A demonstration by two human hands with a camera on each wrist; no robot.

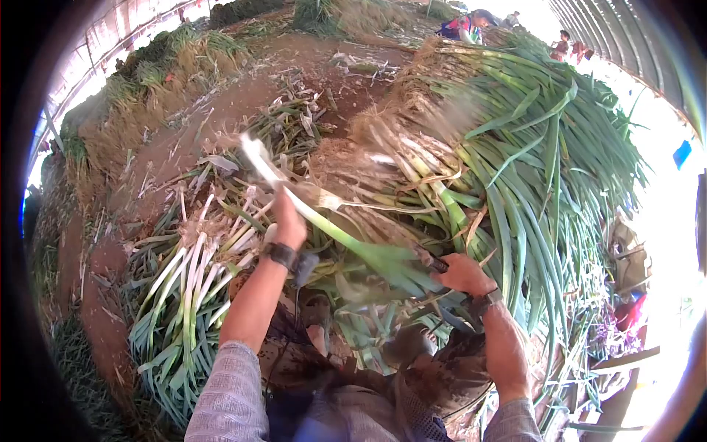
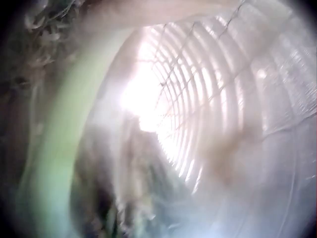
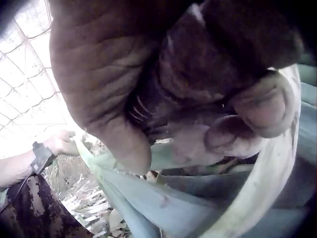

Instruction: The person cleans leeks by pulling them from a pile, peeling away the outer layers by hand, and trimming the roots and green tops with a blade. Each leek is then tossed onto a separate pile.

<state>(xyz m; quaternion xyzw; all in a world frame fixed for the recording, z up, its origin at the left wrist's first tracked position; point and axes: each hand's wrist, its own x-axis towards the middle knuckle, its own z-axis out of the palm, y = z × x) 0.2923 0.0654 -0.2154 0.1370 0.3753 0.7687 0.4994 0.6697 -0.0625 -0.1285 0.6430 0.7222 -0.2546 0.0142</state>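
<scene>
My left hand (image 1: 289, 221) grips a leek (image 1: 320, 221) by its pale stalk. Its white root end, blurred, points up and left, and its green leaves fan toward my right hand (image 1: 465, 275). Close up in the left wrist view, the stalk (image 2: 69, 124) is a blurred pale green band. My right hand curls round a dark ridged handle (image 3: 141, 106), whose dark end pokes out toward the leek's leaves in the head view. The rest of that tool is hidden. A pale, yellowed leaf (image 3: 270, 183) passes by the right fingertips, over broad green leaves (image 3: 153, 198).
A big heap of leeks (image 1: 530, 147) lies to the right, roots toward the middle. White-stalked leeks (image 1: 195, 272) lie at the left. Leaf scraps (image 1: 287, 129) litter the brown ground (image 1: 221, 110). Another person (image 1: 471, 28) is at the back, under an arched roof (image 1: 626, 37).
</scene>
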